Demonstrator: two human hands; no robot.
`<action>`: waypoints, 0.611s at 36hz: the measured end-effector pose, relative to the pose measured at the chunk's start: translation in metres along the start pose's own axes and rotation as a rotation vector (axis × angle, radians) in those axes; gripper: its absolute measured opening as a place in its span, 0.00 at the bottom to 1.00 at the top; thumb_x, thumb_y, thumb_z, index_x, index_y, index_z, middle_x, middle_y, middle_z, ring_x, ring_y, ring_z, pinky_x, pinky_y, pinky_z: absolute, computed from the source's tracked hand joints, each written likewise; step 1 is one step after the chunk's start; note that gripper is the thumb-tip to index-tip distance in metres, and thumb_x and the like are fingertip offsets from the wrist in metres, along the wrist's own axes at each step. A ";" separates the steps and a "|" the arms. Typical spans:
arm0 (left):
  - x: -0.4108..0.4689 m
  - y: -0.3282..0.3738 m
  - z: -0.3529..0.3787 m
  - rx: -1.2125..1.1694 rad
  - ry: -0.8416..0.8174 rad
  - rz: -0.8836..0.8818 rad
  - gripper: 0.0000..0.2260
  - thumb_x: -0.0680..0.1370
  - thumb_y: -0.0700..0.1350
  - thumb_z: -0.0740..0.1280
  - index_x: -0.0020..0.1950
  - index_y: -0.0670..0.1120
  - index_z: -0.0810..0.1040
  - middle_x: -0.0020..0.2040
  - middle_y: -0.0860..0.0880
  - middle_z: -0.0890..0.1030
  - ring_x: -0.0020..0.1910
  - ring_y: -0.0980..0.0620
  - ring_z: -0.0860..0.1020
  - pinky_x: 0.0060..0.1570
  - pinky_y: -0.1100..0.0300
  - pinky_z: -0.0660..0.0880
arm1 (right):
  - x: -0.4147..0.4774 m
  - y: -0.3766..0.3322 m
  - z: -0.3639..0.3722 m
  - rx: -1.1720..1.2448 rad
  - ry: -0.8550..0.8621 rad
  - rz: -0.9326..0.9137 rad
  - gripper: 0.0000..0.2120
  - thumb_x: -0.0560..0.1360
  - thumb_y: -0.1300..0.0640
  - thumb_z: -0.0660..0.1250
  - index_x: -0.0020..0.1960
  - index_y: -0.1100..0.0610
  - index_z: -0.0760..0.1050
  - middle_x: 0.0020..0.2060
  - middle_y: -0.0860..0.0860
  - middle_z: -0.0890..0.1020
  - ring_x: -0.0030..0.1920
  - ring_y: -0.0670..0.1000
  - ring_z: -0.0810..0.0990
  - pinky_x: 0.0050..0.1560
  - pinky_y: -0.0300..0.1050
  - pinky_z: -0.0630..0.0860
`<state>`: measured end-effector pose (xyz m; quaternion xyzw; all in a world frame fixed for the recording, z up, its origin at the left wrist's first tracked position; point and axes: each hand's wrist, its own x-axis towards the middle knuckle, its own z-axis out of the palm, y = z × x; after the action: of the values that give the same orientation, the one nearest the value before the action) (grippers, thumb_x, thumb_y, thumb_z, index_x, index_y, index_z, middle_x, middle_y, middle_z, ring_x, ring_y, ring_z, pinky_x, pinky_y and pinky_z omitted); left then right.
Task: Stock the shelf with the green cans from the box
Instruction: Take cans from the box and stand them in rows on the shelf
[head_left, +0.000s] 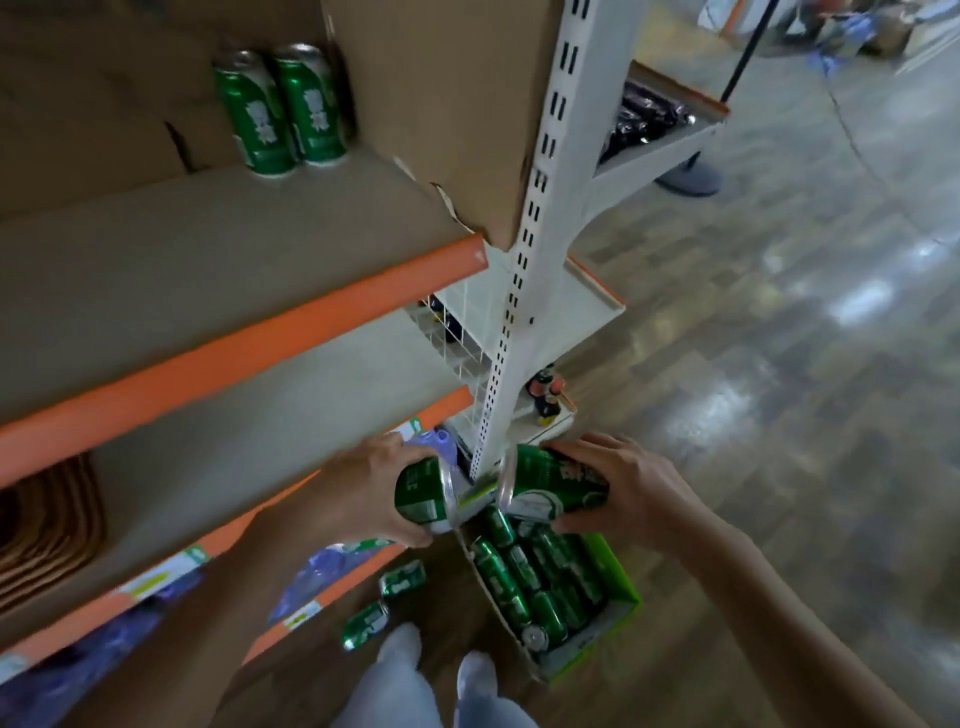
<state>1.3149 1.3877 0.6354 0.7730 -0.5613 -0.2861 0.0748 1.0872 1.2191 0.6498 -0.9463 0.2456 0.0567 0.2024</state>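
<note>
A: Two glossy green metal cans (280, 111) up top, white lettering down the sides!
B: Same green on the left-hand green can (418, 493) and right-hand green can (553, 488), silver rims.
A: Bright orange edge strip (249, 348) on the beige shelf board (208, 244), white slotted steel upright (561, 208).
B: Lime-green cardboard box (615, 574), brown plank-patterned floor (779, 415).

Glossy green metal cans (280, 111) stand on a matt cardboard-lined shelf (218, 244); white perforated metal upright (540, 208); shiny polished floor (805, 364); open cardboard box (621, 582)
</note>
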 end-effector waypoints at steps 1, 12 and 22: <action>-0.007 -0.001 -0.001 -0.003 0.018 -0.013 0.35 0.56 0.65 0.71 0.61 0.59 0.71 0.48 0.53 0.72 0.49 0.53 0.71 0.48 0.59 0.72 | 0.002 -0.001 -0.002 0.002 0.009 -0.022 0.43 0.59 0.26 0.57 0.70 0.44 0.67 0.56 0.44 0.77 0.54 0.51 0.77 0.48 0.48 0.76; -0.074 -0.029 -0.031 -0.050 0.146 -0.193 0.33 0.63 0.59 0.76 0.64 0.56 0.69 0.49 0.55 0.71 0.50 0.55 0.70 0.50 0.58 0.71 | 0.049 -0.061 -0.033 -0.031 -0.043 -0.229 0.42 0.60 0.30 0.67 0.71 0.44 0.66 0.59 0.43 0.76 0.56 0.49 0.76 0.54 0.47 0.73; -0.116 -0.080 -0.078 -0.064 0.262 -0.301 0.41 0.53 0.67 0.70 0.65 0.58 0.69 0.55 0.55 0.73 0.57 0.54 0.71 0.56 0.56 0.71 | 0.109 -0.133 -0.046 -0.037 -0.006 -0.425 0.39 0.64 0.39 0.74 0.71 0.44 0.65 0.59 0.44 0.76 0.57 0.46 0.73 0.58 0.49 0.73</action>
<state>1.3985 1.5065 0.7067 0.8760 -0.4154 -0.2088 0.1282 1.2480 1.2583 0.7167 -0.9802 0.0389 0.0201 0.1930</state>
